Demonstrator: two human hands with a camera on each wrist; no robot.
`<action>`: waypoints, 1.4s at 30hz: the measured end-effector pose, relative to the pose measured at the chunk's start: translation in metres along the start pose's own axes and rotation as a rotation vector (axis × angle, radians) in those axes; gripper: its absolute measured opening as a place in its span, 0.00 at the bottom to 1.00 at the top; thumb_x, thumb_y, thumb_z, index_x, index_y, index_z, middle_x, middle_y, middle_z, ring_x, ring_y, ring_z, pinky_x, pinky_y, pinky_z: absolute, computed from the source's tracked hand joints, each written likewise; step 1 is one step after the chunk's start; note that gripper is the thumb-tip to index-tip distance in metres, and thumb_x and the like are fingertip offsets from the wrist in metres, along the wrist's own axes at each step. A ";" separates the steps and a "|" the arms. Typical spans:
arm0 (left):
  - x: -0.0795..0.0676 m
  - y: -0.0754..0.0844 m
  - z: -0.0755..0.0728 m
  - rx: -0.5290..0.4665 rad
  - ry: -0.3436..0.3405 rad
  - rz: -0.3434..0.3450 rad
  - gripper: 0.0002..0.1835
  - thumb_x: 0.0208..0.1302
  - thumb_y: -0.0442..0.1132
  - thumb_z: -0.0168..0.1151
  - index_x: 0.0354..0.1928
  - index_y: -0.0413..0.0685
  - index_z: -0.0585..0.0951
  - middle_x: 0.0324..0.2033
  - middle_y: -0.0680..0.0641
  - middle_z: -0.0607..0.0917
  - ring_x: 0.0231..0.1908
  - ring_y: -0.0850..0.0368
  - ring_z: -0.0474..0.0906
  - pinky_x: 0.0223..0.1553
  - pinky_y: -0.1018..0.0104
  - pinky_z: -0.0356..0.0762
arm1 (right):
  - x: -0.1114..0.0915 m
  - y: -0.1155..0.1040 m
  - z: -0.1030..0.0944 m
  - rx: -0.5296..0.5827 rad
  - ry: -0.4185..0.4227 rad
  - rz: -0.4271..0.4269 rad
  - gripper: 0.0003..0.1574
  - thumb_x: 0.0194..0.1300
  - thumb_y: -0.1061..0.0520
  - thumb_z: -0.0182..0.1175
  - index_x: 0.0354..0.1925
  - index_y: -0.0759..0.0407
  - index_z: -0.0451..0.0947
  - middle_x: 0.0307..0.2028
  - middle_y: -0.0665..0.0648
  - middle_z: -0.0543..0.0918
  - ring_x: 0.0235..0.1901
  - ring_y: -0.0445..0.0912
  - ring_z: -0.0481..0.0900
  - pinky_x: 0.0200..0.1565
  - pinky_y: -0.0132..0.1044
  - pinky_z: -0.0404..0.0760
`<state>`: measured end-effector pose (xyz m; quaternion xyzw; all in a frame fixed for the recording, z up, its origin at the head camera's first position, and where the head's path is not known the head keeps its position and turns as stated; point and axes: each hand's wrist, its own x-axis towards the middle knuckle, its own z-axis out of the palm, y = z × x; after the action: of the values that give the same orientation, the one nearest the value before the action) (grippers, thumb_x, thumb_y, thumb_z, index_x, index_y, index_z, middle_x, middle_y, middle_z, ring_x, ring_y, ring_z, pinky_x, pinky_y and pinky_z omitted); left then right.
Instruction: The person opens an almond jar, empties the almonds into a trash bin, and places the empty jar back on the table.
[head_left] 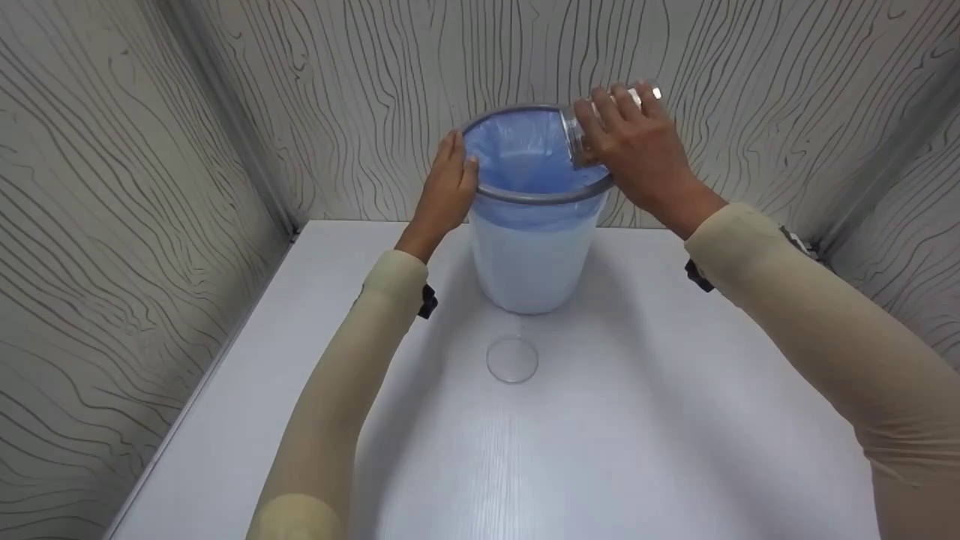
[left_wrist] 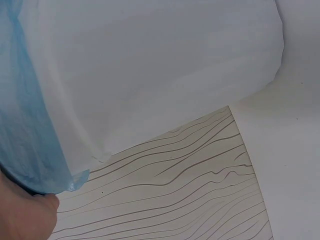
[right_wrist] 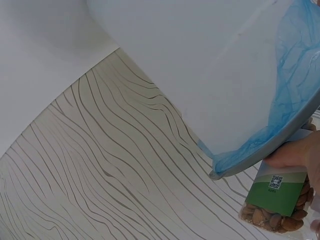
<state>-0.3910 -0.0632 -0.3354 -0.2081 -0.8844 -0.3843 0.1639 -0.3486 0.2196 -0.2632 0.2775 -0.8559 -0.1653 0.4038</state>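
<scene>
A white trash can [head_left: 529, 262] lined with a blue plastic bag [head_left: 517, 154] stands on the table, its grey rim facing up. My left hand [head_left: 450, 180] grips the left side of the rim, the thumb toward the inside. In my right hand [head_left: 645, 154] is a transparent jar [head_left: 574, 139], tipped over the right side of the rim with its mouth toward the can. The right wrist view shows almonds [right_wrist: 275, 220] inside the jar and a green label [right_wrist: 280, 192] on it. Whether any almonds lie in the bag, I cannot tell.
A transparent round lid [head_left: 512, 360] lies on the white table [head_left: 585, 450] in front of the trash can. Wood-grain patterned panels [head_left: 360, 97] stand behind the table and on both sides.
</scene>
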 end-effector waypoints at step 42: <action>0.005 0.009 0.008 0.006 0.007 0.021 0.34 0.83 0.49 0.35 0.79 0.35 0.47 0.80 0.41 0.46 0.80 0.51 0.39 0.74 0.72 0.35 | -0.006 0.009 -0.005 -0.021 -0.052 -0.035 0.52 0.52 0.70 0.76 0.72 0.63 0.63 0.67 0.70 0.71 0.66 0.66 0.69 0.71 0.62 0.60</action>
<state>-0.3918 -0.0511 -0.3330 -0.2153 -0.8828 -0.3807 0.1716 -0.3444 0.2302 -0.2595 0.2837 -0.8594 -0.1883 0.3814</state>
